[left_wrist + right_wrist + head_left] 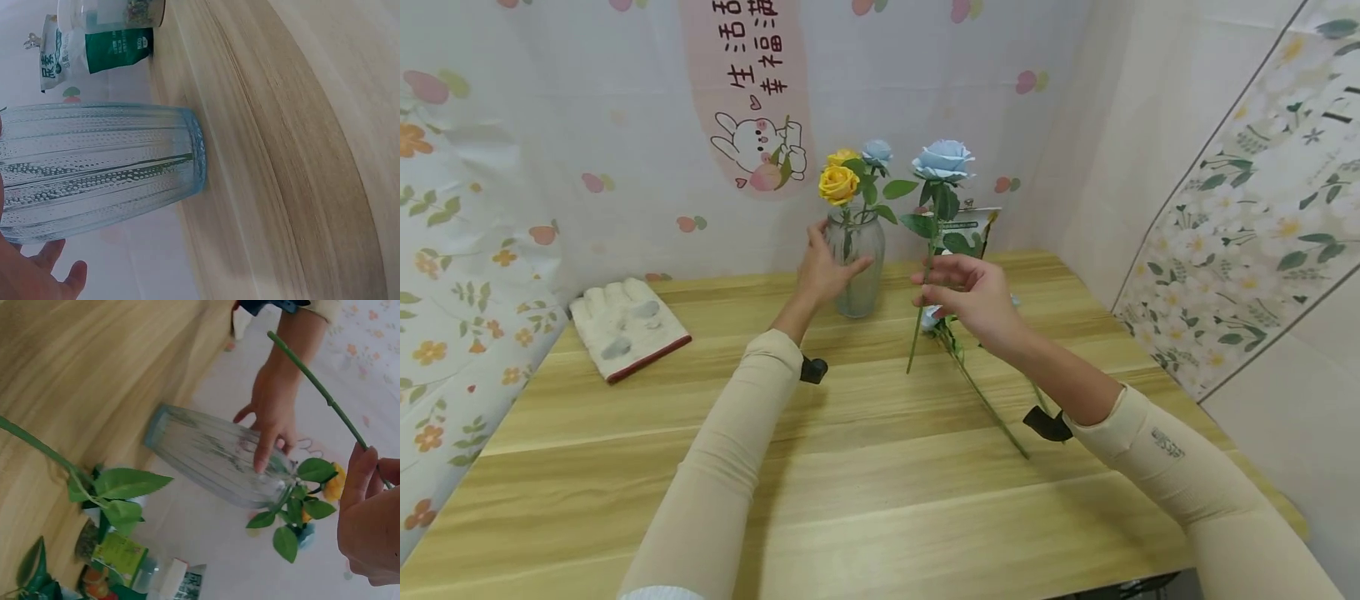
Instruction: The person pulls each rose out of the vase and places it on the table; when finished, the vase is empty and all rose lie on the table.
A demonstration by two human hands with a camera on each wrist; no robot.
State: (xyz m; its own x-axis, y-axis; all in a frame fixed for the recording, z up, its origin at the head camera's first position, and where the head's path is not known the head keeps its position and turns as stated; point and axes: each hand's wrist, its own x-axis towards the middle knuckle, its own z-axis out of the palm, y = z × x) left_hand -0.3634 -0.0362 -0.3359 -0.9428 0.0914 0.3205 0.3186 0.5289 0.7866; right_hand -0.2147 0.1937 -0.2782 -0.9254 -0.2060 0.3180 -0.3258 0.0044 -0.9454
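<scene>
A ribbed clear glass vase (pixel 859 279) stands upright near the table's back edge. Yellow roses (pixel 838 185) and a small blue rose (pixel 877 153) rise from its mouth. My left hand (pixel 822 268) holds the vase high on its left side, thumb across the front as the right wrist view shows. To the right of it, my right hand (pixel 981 298) pinches the green stem (pixel 319 387) of a large light blue rose (pixel 943 160). This rose is raised with its bloom up, the stem's lower end hanging over the table.
More artificial flowers with long stems (pixel 988 408) lie on the table below my right hand. Behind them are a green and white bag (pixel 119 50) and a clear jar (pixel 112 14). A white work glove (pixel 628 325) with a red cuff lies at the back left.
</scene>
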